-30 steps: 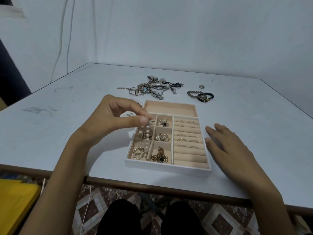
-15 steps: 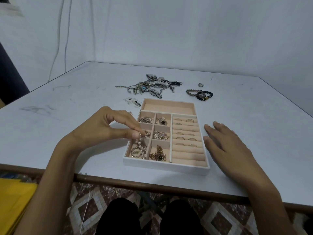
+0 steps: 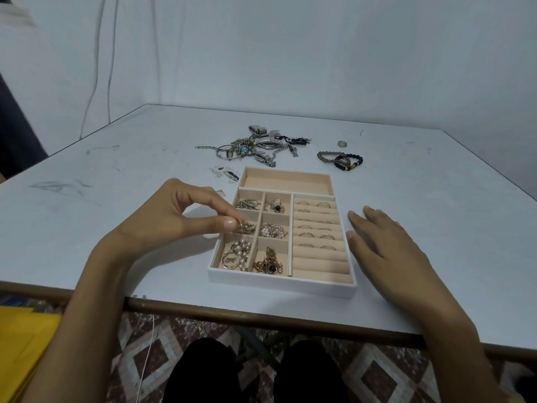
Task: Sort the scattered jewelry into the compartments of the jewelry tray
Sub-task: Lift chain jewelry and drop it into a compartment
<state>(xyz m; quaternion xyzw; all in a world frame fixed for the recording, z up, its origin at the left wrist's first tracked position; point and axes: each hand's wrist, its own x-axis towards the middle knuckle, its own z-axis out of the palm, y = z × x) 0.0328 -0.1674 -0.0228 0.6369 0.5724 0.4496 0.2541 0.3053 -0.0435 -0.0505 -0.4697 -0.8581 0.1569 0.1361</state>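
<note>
The white jewelry tray with beige lining sits near the table's front edge. My left hand hovers over its left column, thumb and forefinger pinched together at the thin gold end of a pearl bracelet. The pearls lie heaped in the front-left compartment on a gold piece. Other small compartments hold gold and silver pieces, several rings stand in the ring rolls, and the long back compartment is bare. My right hand lies flat on the table just right of the tray, fingers straight.
Behind the tray lies a tangled pile of silver watches and chains, two bead bracelets and a small ring. Small pieces lie at the tray's back-left corner. A yellow object sits below the table at left.
My left hand lowered the dangling pearl bracelet into the front-left compartment, where the pearls now lie heaped. My right hand stayed put.
</note>
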